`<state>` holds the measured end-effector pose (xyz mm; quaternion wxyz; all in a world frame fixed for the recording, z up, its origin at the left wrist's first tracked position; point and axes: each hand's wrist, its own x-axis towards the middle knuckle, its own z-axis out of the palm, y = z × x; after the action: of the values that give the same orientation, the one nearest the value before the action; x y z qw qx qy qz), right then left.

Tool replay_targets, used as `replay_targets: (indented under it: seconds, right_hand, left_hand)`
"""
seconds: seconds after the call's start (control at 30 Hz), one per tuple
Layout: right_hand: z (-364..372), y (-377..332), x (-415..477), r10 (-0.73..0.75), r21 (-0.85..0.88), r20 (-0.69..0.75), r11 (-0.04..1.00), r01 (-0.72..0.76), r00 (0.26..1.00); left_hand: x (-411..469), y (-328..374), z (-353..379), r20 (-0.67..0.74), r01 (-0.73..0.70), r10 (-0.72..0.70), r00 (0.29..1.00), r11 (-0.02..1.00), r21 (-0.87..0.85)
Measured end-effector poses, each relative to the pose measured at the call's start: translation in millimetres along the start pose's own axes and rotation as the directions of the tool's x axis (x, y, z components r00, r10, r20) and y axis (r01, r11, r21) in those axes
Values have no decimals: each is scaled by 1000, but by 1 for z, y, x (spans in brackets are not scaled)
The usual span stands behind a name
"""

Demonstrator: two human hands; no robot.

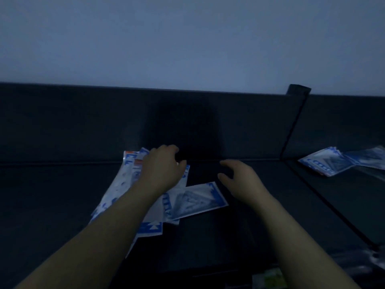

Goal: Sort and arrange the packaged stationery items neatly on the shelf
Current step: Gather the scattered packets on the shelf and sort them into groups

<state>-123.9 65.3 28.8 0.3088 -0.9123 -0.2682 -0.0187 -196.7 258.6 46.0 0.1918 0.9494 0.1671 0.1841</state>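
Dark shelf bore a splayed pile of blue-and-white plastic stationery packets under the left hand; its curled fingers hid any grip. Right hand hovered alongside, relaxed and empty. Slick overlapping packets could slide apart if dragged unevenly.

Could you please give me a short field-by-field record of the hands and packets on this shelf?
Left hand: on the main packet pile, fingers curled; hold unclear
Right hand: over the shelf, loosely curled, empty
Loose packet: askew at that pile's right edge
Second pile: right compartment, beyond the divider
Lighting: dim
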Motion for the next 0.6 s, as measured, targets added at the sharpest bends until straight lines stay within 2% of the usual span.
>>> replay_targets:
  seconds: [0.13, 0.3, 0.5, 0.6]
  right_hand:
    - [-30, 25, -11, 7, -102, -78, 995, -15, 997]
    - [-69, 71, -20, 67, -198, -169, 975, -101, 983]
    - [-110, 137, -24, 180, -239, -219, 943, -232, 959]
    - [-132, 176, -23, 254, -241, -223, 921, -305, 941]
  left_hand:
    - [10, 40, 24, 68, -142, 142, 988, 990, -12]
    - [21, 98, 52, 127, -272, 278, 952, 960, -64]
    - [38, 169, 97, 179, -339, 360, 916, 930, -139]
    - [50, 209, 124, 233, -329, 370, 899, 924, -195]
